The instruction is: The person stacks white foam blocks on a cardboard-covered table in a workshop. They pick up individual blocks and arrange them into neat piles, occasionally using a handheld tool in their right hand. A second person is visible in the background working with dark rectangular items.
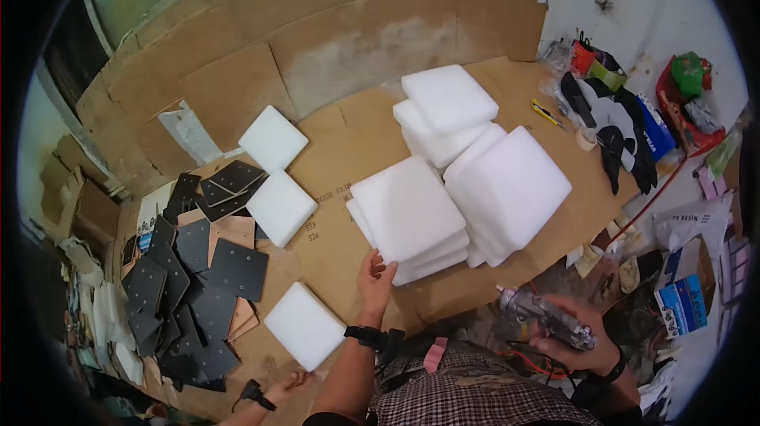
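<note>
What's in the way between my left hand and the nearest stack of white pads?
Nothing visible. Your left hand is at the near corner of the white stack, though I can't tell whether it touches. The metal tool in your right hand is off to the right, out of the way.

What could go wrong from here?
Your left grip, beside the stacked white square foam-like pads, might nudge the upper ones off. If your right grip slackens, the silver metal hand tool could fall, since it's held past the brown cardboard-covered table. The loosely heaped black square plates might slide.
</note>
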A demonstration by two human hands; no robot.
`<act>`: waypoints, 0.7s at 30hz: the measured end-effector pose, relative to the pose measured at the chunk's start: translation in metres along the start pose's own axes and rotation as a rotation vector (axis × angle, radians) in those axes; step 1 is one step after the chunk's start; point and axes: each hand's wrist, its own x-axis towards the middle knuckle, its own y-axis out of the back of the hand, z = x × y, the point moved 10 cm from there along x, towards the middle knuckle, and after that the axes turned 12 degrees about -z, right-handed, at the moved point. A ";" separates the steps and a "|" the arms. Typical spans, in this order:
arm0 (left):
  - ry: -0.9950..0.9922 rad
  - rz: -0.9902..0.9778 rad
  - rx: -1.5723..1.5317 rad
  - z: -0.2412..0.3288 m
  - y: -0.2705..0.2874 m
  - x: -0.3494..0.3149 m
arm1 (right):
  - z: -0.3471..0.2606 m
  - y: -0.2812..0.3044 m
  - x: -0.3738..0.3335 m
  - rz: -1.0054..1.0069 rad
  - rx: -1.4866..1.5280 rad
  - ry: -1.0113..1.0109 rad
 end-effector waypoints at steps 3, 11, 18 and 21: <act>-0.003 -0.007 -0.131 -0.001 -0.004 -0.004 | -0.025 0.012 -0.005 0.106 -0.377 0.154; 0.024 -0.319 0.225 0.115 -0.067 -0.058 | 0.002 0.032 -0.031 0.186 -0.242 0.033; -0.357 -1.113 0.069 0.208 -0.231 -0.158 | -0.012 0.004 0.017 0.106 -0.051 0.139; -0.331 -1.219 0.064 0.202 -0.242 -0.167 | -0.006 0.010 0.013 0.151 0.031 0.135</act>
